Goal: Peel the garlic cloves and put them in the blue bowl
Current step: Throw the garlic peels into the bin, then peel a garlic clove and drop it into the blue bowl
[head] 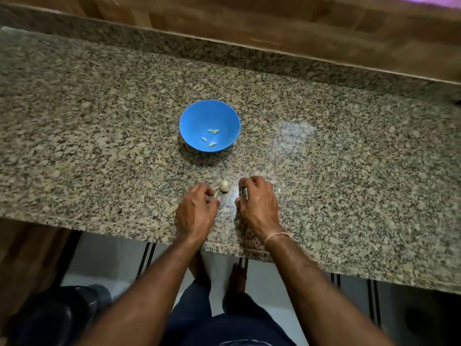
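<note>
On the speckled granite table [99, 121], near its front edge, a small pale head of garlic [223, 186] is lying between the two hands. The round blue plastic bowl [185, 113] is standing well behind it, with a few pale peeled cloves [213, 131] being kept inside. The left hand [195, 211] is being held just beside the garlic, its fingers [202, 190] curled and pinched together on a thin pale curved stalk [216, 192] that is running to the head. The fingers [249, 182] of the right hand [259, 203] are being kept curled too, and a small shiny thing [245, 193] is showing between them; whether it is being gripped, and what it is, cannot be told. The main risk is probably being carried by that thin stalk: if it is being pulled too strongly, it may be torn off, and the round head may be sent rolling over the smooth stone towards the near edge and the floor. If the shiny thing is a blade, the left fingertips are being kept dangerously close to it. Dry skin may also be dropped into the bowl together with a clove, since the pieces are so small.
</note>
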Demonstrator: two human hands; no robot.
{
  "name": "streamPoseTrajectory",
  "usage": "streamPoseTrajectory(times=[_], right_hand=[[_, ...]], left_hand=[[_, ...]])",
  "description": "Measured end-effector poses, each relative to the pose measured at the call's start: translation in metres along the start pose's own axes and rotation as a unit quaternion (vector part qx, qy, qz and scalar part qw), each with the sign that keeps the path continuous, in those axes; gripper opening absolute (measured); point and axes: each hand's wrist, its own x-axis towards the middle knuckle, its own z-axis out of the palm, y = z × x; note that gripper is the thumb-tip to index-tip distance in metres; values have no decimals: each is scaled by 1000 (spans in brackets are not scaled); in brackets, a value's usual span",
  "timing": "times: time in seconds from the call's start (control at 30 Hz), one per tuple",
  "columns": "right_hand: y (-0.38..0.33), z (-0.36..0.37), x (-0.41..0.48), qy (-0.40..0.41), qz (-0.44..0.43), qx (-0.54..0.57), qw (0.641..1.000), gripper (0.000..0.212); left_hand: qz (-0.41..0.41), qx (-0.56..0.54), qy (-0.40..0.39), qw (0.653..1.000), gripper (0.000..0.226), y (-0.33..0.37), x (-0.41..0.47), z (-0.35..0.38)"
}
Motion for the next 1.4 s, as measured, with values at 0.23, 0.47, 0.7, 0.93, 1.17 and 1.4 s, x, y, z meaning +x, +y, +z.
streamPoseTrajectory(times=[0.23, 0.47, 0.7, 0.93, 1.17, 1.4], right_hand=[[-8, 12, 0, 43, 33, -20, 998, 46], [-14, 14, 0, 46, 51, -19, 997, 48], [-14, 16, 5, 58, 57, -26, 996, 52], [-6, 8, 7, 30, 35, -14, 999, 51], [8, -5, 11, 20, 3, 20, 1000, 42], [20, -7, 8, 20, -17, 90, 996, 41]], left_hand=[[24, 2, -26, 999, 6, -10, 6, -4], [53, -61, 4, 997, 9, -9, 20, -30], [36, -61, 89, 994, 11, 41, 87, -53], [2, 22, 94, 995, 16, 51, 121, -55], [110, -44, 42, 992, 20, 30, 40, -26], [83, -100, -26, 991, 26, 15, 30, 14]])
